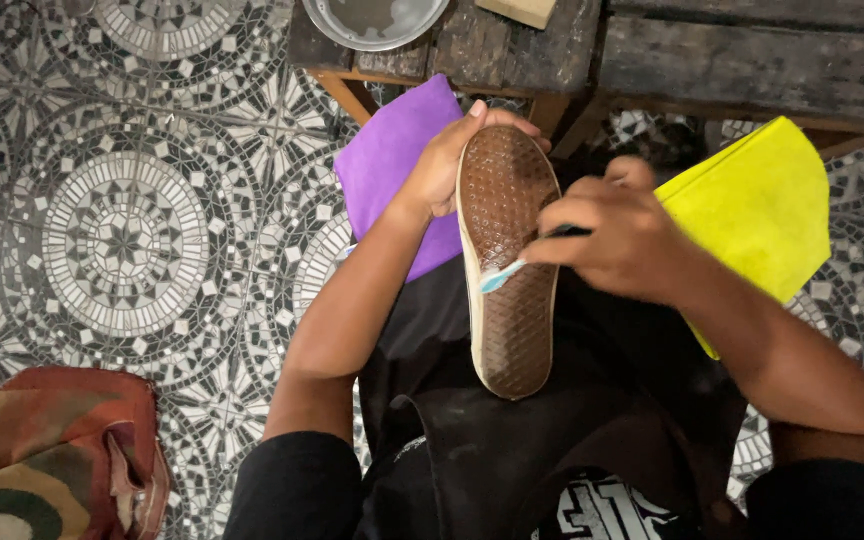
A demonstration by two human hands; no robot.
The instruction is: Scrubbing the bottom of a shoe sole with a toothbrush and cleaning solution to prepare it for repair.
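**Brushing the sole of an upturned shoe**

The left hand [442, 170] holds a shoe [507, 260] sole-up over the lap, its fingers wrapped tight around the toe end, thumb along the top edge. The brown waffle-pattern sole faces the camera, with a pale rim running down its left side. The right hand [617, 240] has its fingers closed on the dark handle of a toothbrush [505, 275]; the light blue and white head lies on the sole just left of those fingers, near the pale rim at mid-length.

To do this well, the left-hand grip should likely stay firm so the shoe does not rock under the strokes. Short strokes across the tread probably lift dirt from the small grooves better than long ones, and the bristles want to sit flat, not on their edge. The rim beside the brush head looks worth a pass of its own.

A purple cloth [392, 160] lies under and beyond the left fingers, a yellow cloth [762, 205] just past the right hand. Farther ahead, a dark wooden bench [752, 65] carries a round metal bowl [372, 20]. The patterned tile floor [122, 230] lies below, with a striped cloth bundle [47, 455] well apart to the left.
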